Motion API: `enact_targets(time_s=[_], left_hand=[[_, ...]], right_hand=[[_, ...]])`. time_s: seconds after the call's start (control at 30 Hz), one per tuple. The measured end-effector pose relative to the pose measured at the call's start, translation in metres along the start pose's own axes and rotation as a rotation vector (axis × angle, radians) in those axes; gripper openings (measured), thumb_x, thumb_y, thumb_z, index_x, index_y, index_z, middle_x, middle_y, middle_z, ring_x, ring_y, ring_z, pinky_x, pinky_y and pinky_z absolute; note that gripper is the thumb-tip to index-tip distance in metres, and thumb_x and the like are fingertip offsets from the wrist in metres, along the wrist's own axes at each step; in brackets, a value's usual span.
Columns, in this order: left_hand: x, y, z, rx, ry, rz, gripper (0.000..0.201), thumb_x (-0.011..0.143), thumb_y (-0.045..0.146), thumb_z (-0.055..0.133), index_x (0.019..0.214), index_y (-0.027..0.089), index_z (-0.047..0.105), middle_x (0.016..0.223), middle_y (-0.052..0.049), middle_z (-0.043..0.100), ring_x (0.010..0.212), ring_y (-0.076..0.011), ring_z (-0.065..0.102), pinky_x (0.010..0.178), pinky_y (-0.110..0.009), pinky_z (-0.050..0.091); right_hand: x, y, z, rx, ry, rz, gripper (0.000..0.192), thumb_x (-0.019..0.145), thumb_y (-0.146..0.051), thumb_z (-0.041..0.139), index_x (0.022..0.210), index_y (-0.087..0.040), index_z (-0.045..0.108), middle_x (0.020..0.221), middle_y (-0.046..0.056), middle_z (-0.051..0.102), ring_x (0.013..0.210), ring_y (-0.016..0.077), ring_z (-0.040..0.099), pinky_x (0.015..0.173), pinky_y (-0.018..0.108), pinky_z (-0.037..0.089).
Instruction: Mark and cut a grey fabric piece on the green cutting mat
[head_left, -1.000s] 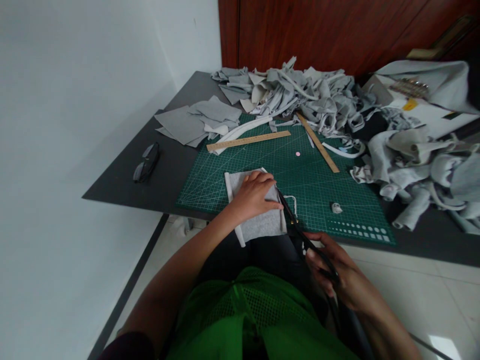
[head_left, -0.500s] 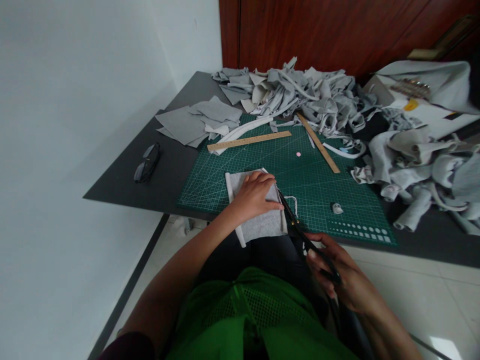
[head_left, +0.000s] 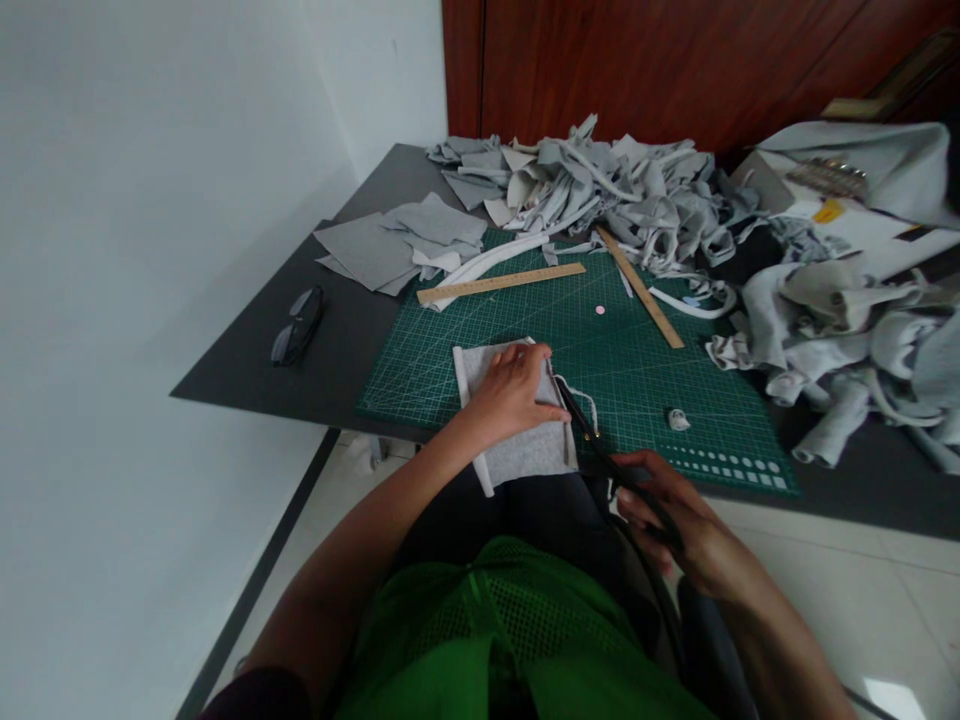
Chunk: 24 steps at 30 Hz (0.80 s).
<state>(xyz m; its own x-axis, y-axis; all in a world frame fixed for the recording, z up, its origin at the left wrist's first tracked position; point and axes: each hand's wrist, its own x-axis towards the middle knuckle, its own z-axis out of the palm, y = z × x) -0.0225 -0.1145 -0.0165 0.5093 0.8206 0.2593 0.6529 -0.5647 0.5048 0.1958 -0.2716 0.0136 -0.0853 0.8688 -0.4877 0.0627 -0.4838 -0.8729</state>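
A grey piece of fabric [head_left: 529,455] with rolled or folded side edges lies at the front of the green cutting mat [head_left: 420,390], its near end hanging over the table edge. My left hand [head_left: 510,395] holds it from above, fingers curled at its far right part and thumb at the right edge. In my right hand [head_left: 686,525] are the black-handled scissors [head_left: 622,478]. Their blades point up and left along the fabric's right edge, close to my left fingers and thumb. A thin white trimming [head_left: 593,407] curls beside the blades. Whether the blade tips are apart is too small to tell.
Two wooden rulers [head_left: 502,284] lie farther back on the mat, near a big heap of grey scraps [head_left: 645,200]. Flat fabric sheets [head_left: 371,248] and glasses [head_left: 298,325] rest at left. More rolled fabric [head_left: 832,370] and a white box [head_left: 870,230] stand right.
The scissors' blades have turned slightly closer to the fabric's edge, and the white trimming has shifted outward beside them. My right hand has moved slightly up. My left hand keeps its hold.
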Motion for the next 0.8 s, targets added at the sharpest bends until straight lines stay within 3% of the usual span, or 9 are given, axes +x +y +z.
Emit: enact_targets(time_s=[0.17,0.3,0.57,0.8], left_hand=[[-0.001,-0.001,-0.001,0.058,0.021,0.031,0.062,0.075,0.057,0.088,0.116,0.020,0.060,0.134,-0.010,0.061,0.131,-0.0323,0.051,0.112,-0.047,0.041],[-0.001,-0.004,-0.001,0.075,-0.026,0.034,0.068,0.078,0.062,0.084,0.129,0.022,0.064,0.146,-0.010,0.056,0.140,-0.0332,0.044,0.116,-0.049,0.037],[-0.001,-0.007,0.000,0.115,-0.090,0.045,0.074,0.082,0.067,0.078,0.141,0.025,0.062,0.156,-0.008,0.051,0.147,-0.0349,0.038,0.118,-0.051,0.033],[-0.001,-0.004,0.000,0.056,-0.040,-0.014,0.093,0.077,0.059,0.086,0.150,0.019,0.044,0.151,-0.014,0.054,0.144,-0.0350,0.043,0.117,-0.051,0.035]], right_hand=[[-0.010,0.007,-0.001,-0.018,-0.017,0.008,0.051,0.088,-0.059,0.073,0.117,-0.025,0.048,0.062,-0.013,0.043,0.037,0.0036,0.033,0.034,0.015,0.027],[-0.020,0.008,-0.007,-0.053,-0.054,0.044,0.051,0.091,-0.059,0.071,0.120,-0.025,0.048,0.060,-0.013,0.042,0.037,0.0040,0.032,0.034,0.016,0.028],[-0.010,0.000,-0.004,-0.015,-0.035,0.031,0.054,0.089,-0.058,0.074,0.122,-0.025,0.047,0.061,-0.013,0.043,0.038,0.0039,0.034,0.035,0.015,0.030],[-0.002,0.003,0.002,0.134,-0.020,0.046,0.055,0.083,-0.058,0.080,0.117,-0.026,0.052,0.063,-0.012,0.048,0.037,0.0037,0.038,0.033,0.014,0.030]])
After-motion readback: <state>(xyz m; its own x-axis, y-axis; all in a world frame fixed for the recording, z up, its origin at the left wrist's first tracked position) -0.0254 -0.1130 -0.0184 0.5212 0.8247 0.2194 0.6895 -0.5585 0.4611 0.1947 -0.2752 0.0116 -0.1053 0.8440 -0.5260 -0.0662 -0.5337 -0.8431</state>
